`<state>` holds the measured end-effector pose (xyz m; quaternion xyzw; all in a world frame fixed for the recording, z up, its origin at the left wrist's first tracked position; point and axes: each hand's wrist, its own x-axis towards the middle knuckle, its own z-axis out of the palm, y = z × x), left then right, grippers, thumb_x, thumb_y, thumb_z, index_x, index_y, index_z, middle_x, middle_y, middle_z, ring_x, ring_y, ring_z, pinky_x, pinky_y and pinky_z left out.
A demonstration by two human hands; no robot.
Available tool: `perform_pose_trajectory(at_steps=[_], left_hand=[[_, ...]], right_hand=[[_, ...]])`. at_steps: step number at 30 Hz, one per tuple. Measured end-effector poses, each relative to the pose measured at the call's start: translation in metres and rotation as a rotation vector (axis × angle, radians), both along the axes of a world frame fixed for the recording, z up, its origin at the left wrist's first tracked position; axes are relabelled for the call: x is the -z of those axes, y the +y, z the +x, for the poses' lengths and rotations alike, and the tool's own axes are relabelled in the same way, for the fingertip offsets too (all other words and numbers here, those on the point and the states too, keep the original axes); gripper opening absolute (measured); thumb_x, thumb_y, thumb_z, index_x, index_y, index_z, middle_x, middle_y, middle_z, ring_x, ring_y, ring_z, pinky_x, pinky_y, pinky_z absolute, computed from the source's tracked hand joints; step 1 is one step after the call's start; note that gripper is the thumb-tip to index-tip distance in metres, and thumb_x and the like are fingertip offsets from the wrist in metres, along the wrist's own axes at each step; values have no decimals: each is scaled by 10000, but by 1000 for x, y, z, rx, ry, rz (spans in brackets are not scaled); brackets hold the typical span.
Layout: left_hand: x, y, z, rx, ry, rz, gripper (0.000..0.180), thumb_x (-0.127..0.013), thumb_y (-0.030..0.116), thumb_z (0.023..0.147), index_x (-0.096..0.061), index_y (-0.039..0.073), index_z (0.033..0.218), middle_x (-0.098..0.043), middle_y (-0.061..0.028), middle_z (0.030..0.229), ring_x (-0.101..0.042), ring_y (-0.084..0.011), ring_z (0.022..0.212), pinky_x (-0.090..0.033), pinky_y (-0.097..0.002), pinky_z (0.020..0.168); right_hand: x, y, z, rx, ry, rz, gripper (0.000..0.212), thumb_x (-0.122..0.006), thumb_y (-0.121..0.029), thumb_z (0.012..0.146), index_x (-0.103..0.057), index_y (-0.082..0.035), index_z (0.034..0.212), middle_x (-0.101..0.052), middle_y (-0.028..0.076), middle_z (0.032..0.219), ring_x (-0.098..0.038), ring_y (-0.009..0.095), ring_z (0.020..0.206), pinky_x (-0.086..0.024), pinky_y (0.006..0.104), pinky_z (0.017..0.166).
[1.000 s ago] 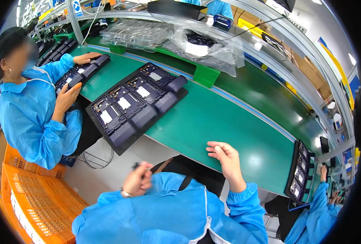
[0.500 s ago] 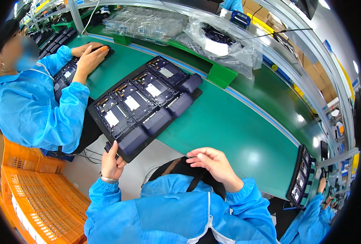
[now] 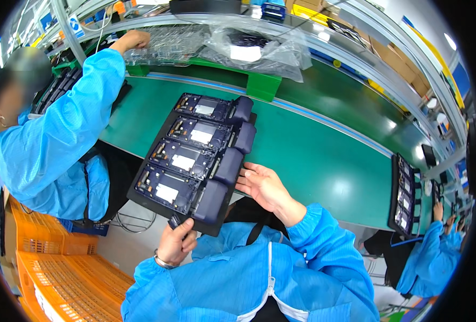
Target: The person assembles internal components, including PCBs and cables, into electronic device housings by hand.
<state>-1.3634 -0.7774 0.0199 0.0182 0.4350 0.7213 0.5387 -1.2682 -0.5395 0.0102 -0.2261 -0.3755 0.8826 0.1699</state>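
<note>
A flat black tray [image 3: 153,140] lies tilted across the bench's near edge. It holds several dark electronic housings [image 3: 192,157] in a row, each open, with a white label and a bulky rounded end on the right. My left hand [image 3: 177,246] is closed on the tray's near edge at its lower left, thumb on top. A small dark piece [image 3: 174,220] juts out by that thumb; I cannot tell whether it belongs to the tray. My right hand [image 3: 267,189] is at the tray's right edge, fingers stretched toward it and thumb up, gripping nothing.
A co-worker in blue [image 3: 50,155] sits at the left, one arm raised toward clear plastic trays [image 3: 173,43]. Orange crates [image 3: 71,284] stand lower left. A plastic bag [image 3: 281,53] lies behind the bench [image 3: 313,161]. Another loaded tray [image 3: 403,196] lies far right, near another person.
The tray has swung round, its near end shifting right toward me. My left hand moved right with it; my right hand rose to its right edge. The co-worker's arm went up to the plastic trays.
</note>
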Motion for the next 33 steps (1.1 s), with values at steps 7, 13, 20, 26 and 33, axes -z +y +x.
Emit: perform_pose_trajectory(at_steps=[7, 13, 20, 26, 33], left_hand=[[-1, 14, 57, 232, -110, -92, 117, -550, 178, 879, -471, 92, 875, -319, 23, 497, -278, -69, 411, -244, -221, 381], [3, 48, 89, 413, -84, -108, 128, -566, 181, 868, -480, 86, 869, -359, 18, 560, -305, -69, 438, -251, -223, 408], [12, 98, 117, 604, 37, -350, 297, -605, 251, 849, -564, 29, 1042, -608, -79, 915, -570, -138, 770, -475, -269, 676], [-22, 111, 81, 1159, 625, -173, 346, -497, 321, 910, -573, 37, 1093, -609, -85, 1036, -556, -144, 947, -436, -287, 842], [-71, 171, 36, 702, 29, 96, 224, -448, 88, 897, -435, 30, 1112, -535, -112, 916, -392, -76, 556, -303, -183, 393]], right_hand=[[0, 19, 59, -25, -148, 167, 524, -519, -40, 833, -276, 89, 1278, -540, 159, 1048, -601, 230, 824, -527, 378, 677], [-3, 42, 131, 96, -321, 243, 365, -544, -43, 809, -445, 46, 1149, -581, 115, 945, -598, 194, 749, -531, 329, 585], [-7, 77, 184, 242, -321, 252, 344, -544, -31, 796, -477, 31, 1128, -624, 87, 840, -601, 140, 640, -507, 256, 514], [-9, 106, 202, 306, -394, 265, 398, -540, -13, 798, -458, 65, 1179, -640, 104, 820, -601, 124, 602, -481, 214, 477], [-25, 106, 205, 230, -454, 294, 389, -540, -49, 827, -451, 77, 1184, -634, 122, 870, -615, 149, 652, -507, 231, 525]])
